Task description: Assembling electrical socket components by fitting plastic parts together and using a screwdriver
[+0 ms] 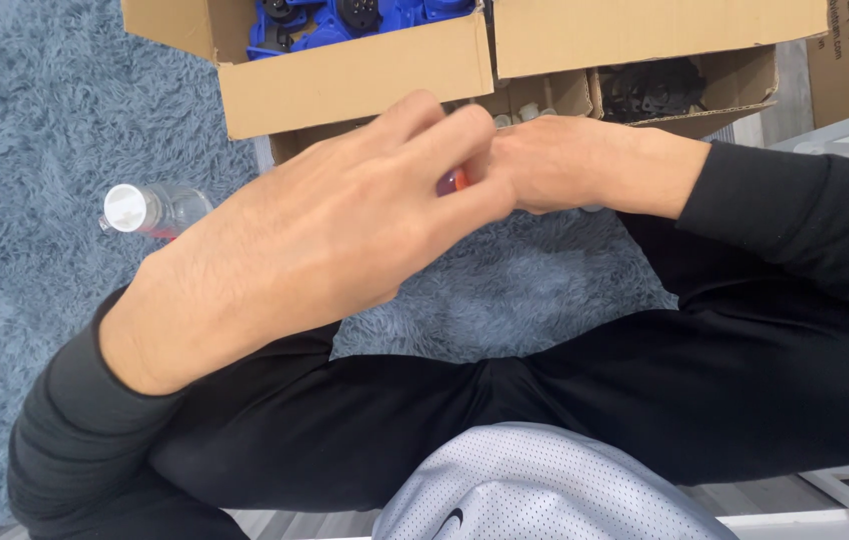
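Note:
My left hand (325,235) reaches in from the lower left, its back facing the camera, fingers curled around a small red-orange object (453,182) of which only a sliver shows. My right hand (555,165) comes in from the right in a black sleeve and meets the left hand at that same object, fingers closed. Most of the object is hidden by both hands, so its shape is unclear. The hands are joined just in front of the cardboard boxes.
An open cardboard box (345,75) holds blue plastic parts (345,18). Another box (735,85) to the right holds black parts (653,88). A clear bottle with a white cap (150,210) lies on the shaggy blue-grey rug (35,150). My black-clad legs cross the foreground.

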